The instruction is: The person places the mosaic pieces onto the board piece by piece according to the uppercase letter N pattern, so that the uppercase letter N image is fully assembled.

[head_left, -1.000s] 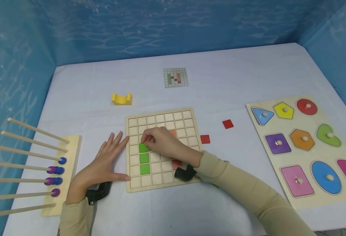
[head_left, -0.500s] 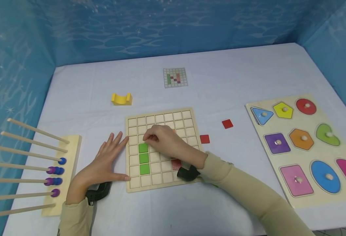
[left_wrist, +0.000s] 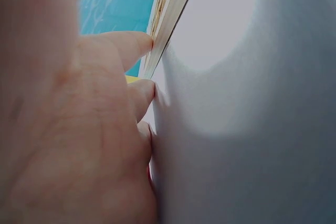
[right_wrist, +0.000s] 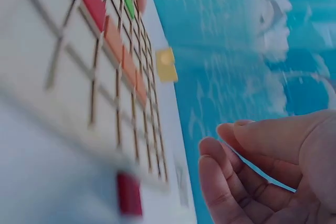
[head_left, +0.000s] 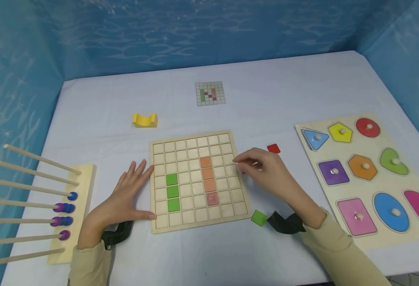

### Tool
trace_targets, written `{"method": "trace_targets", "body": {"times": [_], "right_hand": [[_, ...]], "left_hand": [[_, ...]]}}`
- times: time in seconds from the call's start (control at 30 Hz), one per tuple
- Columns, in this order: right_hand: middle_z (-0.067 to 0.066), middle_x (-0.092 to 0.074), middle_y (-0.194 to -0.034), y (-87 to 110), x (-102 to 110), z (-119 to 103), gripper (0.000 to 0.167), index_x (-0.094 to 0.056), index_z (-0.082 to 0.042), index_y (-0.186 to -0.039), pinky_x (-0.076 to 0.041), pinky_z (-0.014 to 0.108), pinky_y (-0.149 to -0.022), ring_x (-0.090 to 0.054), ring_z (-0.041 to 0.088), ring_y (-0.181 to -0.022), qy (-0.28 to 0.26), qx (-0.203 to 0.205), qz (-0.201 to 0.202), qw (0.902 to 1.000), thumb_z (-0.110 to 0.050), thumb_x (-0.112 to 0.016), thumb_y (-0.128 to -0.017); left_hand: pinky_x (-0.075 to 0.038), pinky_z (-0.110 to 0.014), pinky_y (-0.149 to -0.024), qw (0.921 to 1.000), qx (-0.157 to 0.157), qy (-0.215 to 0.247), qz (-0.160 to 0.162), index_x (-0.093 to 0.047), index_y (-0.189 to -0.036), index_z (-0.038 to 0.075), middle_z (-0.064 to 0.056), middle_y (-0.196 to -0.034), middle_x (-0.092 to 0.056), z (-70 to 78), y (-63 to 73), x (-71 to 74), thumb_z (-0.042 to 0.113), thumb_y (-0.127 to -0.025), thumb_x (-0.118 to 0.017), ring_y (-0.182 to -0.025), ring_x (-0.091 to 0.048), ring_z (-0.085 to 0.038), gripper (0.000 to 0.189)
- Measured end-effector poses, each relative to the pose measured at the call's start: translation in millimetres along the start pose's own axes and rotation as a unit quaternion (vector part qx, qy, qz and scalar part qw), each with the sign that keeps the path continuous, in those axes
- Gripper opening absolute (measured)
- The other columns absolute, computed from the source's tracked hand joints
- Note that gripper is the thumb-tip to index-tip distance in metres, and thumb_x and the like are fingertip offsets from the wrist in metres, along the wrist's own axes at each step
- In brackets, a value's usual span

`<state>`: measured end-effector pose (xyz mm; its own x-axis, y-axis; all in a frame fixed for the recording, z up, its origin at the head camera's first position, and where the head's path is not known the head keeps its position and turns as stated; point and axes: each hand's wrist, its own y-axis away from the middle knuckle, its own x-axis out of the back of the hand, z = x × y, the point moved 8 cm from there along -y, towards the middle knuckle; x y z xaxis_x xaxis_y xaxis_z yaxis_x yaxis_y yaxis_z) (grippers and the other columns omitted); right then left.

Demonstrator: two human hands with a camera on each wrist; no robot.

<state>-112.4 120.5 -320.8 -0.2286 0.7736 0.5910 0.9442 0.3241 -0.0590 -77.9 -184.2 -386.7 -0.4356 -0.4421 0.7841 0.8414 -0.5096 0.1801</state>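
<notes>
The wooden grid board point(head_left: 200, 224) lies mid-table. Three green tiles point(head_left: 172, 192) sit in one column, and orange tiles point(head_left: 207, 173) with a speckled red tile point(head_left: 212, 198) below them fill part of another. My left hand point(head_left: 123, 200) is spread flat, index finger and thumb against the board's left edge. My right hand point(head_left: 266, 171) hovers over the board's right edge, fingers loosely bent. Between its fingers point(right_wrist: 212, 171) and thumb nothing shows in the right wrist view. A loose red tile point(right_wrist: 128, 195) beside the board is hidden by this hand in the head view.
Another red tile point(head_left: 273, 148) and a green tile point(head_left: 259, 217) lie right of the board. A patterned grid card point(head_left: 210, 93) and a yellow block point(head_left: 145, 120) are behind it. A bead-peg stand point(head_left: 82, 198) stands left, a knobbed shape puzzle point(head_left: 323, 198) right.
My right hand has left the top of the green column and swung right to the board's right edge, uncovering the orange tiles and the loose green tile. The left hand stays put.
</notes>
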Motion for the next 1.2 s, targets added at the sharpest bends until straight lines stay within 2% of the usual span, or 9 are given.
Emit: {"method": "trace_targets", "body": {"times": [0.13, 0.3, 0.4, 0.53, 0.7, 0.8, 1.0, 1.2], "right_hand": [[-0.002, -0.066, -0.092, 27.2, 12, 18, 0.016, -0.071, -0.008, -0.097, -0.052, 0.032, -0.069, -0.061, 0.013, -0.083, 0.031, -0.035, 0.025, 0.9986, -0.001, -0.07, -0.082], [-0.003, -0.066, -0.086, 58.2, 13, 34, 0.017, -0.072, -0.007, -0.092, -0.051, 0.027, -0.066, -0.06, 0.013, -0.076, 0.056, -0.057, 0.04, 0.996, 0.002, -0.073, -0.078], [-0.007, -0.064, -0.08, 72.6, 8, 39, 0.017, -0.073, -0.008, -0.089, -0.05, 0.024, -0.063, -0.057, 0.009, -0.069, 0.054, -0.062, 0.031, 0.9961, 0.003, -0.074, -0.076], [-0.012, -0.058, -0.075, 85.2, -1, 40, 0.02, -0.072, -0.01, -0.087, -0.048, 0.022, -0.059, -0.052, 0.006, -0.064, 0.051, -0.047, 0.022, 0.9973, 0.002, -0.078, -0.072], [-0.01, -0.05, -0.078, 93.6, -13, 39, 0.038, -0.069, -0.009, -0.095, -0.045, 0.023, -0.061, -0.047, 0.008, -0.069, 0.077, -0.051, 0.007, 0.9957, -0.004, -0.086, -0.061], [-0.007, -0.047, -0.081, 95.5, -18, 38, 0.046, -0.065, -0.008, -0.099, -0.044, 0.023, -0.062, -0.045, 0.009, -0.073, 0.095, -0.055, -0.001, 0.994, -0.005, -0.088, -0.059], [-0.006, -0.047, -0.078, 93.0, -13, 38, 0.037, -0.066, -0.009, -0.093, -0.042, 0.023, -0.056, -0.044, 0.009, -0.067, 0.112, -0.063, 0.032, 0.9912, 0.002, -0.084, -0.063], [-0.003, -0.046, -0.076, 88.9, -10, 40, 0.033, -0.065, -0.008, -0.091, -0.041, 0.023, -0.055, -0.044, 0.011, -0.066, 0.121, -0.074, 0.038, 0.9891, 0.004, -0.082, -0.065]], "left_hand": [[0.006, -0.056, -0.105, 1.0, -0.003, -0.001, 0.003, -0.012, -0.151, 0.013, -0.014, -0.155, 0.002, -0.2, 0.0, 0.3, 0.052, -0.063, -0.081, -0.137, 0.016, -0.032, 0.119], [0.005, -0.056, -0.105, 1.0, -0.007, -0.002, 0.006, -0.012, -0.151, 0.012, -0.014, -0.155, 0.001, 0.3, -0.3, 0.4, 0.051, -0.063, -0.082, -0.137, 0.015, -0.032, 0.119], [0.005, -0.055, -0.105, 1.0, -0.007, -0.002, 0.005, -0.011, -0.151, 0.013, -0.014, -0.155, 0.002, 0.3, -0.1, 0.5, 0.051, -0.063, -0.082, -0.137, 0.015, -0.032, 0.119], [0.006, -0.055, -0.105, 1.0, -0.005, -0.001, 0.005, -0.011, -0.151, 0.013, -0.014, -0.155, 0.002, 0.2, 0.2, 0.9, 0.05, -0.063, -0.082, -0.137, 0.015, -0.032, 0.119], [0.006, -0.054, -0.105, 1.0, -0.003, 0.003, 0.003, -0.011, -0.151, 0.013, -0.014, -0.155, 0.002, 0.5, 0.1, 0.7, 0.05, -0.063, -0.082, -0.137, 0.015, -0.031, 0.119], [0.006, -0.054, -0.105, 1.0, -0.001, 0.001, 0.002, -0.01, -0.152, 0.014, -0.013, -0.155, 0.003, 0.1, 0.5, 0.7, 0.05, -0.063, -0.082, -0.137, 0.016, -0.031, 0.119], [0.006, -0.054, -0.105, 1.0, -0.002, 0.002, 0.005, -0.011, -0.152, 0.014, -0.013, -0.155, 0.002, -0.2, 0.3, 1.0, 0.05, -0.063, -0.082, -0.137, 0.016, -0.031, 0.119], [0.006, -0.054, -0.105, 1.0, -0.005, 0.002, 0.007, -0.011, -0.152, 0.015, -0.013, -0.155, 0.002, -0.5, 0.1, 0.3, 0.051, -0.063, -0.081, -0.138, 0.015, -0.031, 0.119]]}}
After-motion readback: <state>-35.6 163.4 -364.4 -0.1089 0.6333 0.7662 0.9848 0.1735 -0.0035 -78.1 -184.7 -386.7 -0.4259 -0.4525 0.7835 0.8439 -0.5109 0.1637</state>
